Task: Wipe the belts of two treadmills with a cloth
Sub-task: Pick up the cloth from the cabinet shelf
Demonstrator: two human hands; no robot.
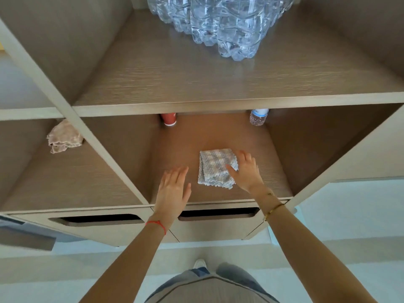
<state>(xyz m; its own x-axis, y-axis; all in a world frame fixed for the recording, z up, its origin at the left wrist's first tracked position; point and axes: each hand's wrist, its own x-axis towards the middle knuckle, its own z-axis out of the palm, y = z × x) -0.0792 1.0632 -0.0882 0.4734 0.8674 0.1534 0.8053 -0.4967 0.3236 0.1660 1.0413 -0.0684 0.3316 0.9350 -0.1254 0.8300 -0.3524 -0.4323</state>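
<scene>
A folded grey-and-white cloth (215,168) lies flat on the lower shelf (179,145) of a wooden shelving unit. My right hand (247,171) rests at the cloth's right edge, thumb on top of it and fingers spread beside it, without gripping. My left hand (172,189) hovers open, palm down, just left of the cloth and apart from it. No treadmill is in view.
A crumpled beige cloth (63,137) lies in the left compartment. A red cup (168,119) and a small water bottle (258,117) stand at the back of the lower shelf. Packed water bottles (218,22) sit on the upper shelf. Two drawers with cut-out handles (216,213) are below.
</scene>
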